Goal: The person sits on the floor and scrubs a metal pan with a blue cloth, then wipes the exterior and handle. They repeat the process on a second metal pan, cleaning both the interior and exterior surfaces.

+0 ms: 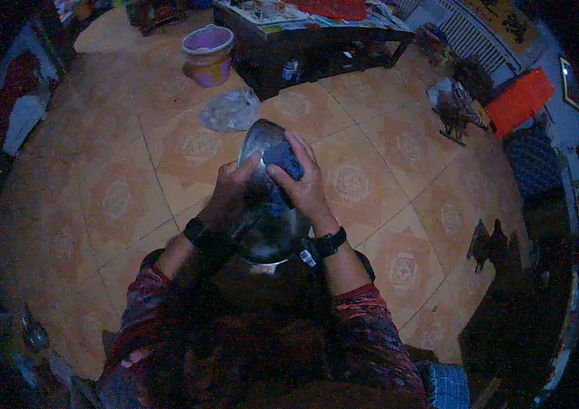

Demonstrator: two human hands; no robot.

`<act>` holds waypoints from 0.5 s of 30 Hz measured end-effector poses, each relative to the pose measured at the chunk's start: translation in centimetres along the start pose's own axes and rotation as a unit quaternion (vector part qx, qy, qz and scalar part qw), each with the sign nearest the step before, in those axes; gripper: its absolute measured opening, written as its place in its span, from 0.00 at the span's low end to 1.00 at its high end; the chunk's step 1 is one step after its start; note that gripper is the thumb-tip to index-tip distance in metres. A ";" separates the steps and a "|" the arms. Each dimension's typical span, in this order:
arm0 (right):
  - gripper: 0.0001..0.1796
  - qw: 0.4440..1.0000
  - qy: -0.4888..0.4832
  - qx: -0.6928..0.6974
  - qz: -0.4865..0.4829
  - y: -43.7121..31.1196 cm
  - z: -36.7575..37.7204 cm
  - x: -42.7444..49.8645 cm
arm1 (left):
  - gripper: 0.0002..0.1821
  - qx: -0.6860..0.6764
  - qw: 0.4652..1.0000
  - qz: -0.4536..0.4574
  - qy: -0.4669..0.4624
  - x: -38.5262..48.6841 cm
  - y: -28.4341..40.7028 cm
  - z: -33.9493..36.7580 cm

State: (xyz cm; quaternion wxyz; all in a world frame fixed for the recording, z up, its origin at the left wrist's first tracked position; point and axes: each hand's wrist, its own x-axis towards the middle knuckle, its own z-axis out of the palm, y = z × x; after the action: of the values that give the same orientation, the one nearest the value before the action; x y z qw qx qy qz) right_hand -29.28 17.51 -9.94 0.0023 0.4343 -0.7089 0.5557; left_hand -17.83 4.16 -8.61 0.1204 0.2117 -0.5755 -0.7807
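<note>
A round metal lid or shallow pan (253,140) is held tilted in front of me. My left hand (238,176) grips its left rim, thumb on the shiny face. My right hand (302,174) holds a bunched blue-grey cloth (283,159) against the right part of the same face. Below the hands, close to my lap, lies a dark round metal vessel (269,240) with a bright rim; some bluish cloth shows at its upper part. The picture is dim, so the exact kind of both metal pieces cannot be told.
Beyond the hands, a clear plastic bag (232,110) lies on the tiled floor (192,148) near a pink and yellow bucket (209,61). A dark low table (320,51) bears several things. At the right are a red box-like thing (520,102) and dark clutter.
</note>
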 end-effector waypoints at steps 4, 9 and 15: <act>0.32 1.000 0.022 0.004 0.014 -0.5 -0.2 -0.8 | 0.19 -0.130 0.990 -0.053 0.000 -1.9 0.8 1.2; 0.27 0.996 0.029 0.061 0.059 -0.9 -0.6 -2.2 | 0.18 -0.150 0.985 -0.086 0.013 -4.3 0.6 2.2; 0.18 0.983 0.093 0.077 0.140 -0.1 1.0 -1.4 | 0.17 -0.142 0.988 -0.066 0.004 -3.1 -0.9 0.4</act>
State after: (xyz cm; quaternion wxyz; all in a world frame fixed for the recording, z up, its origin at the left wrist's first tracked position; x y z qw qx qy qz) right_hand -27.86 17.60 -10.96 -0.0429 0.2759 -0.7147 0.6413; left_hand -15.21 6.15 -8.74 0.0998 0.2326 -0.4436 -0.8598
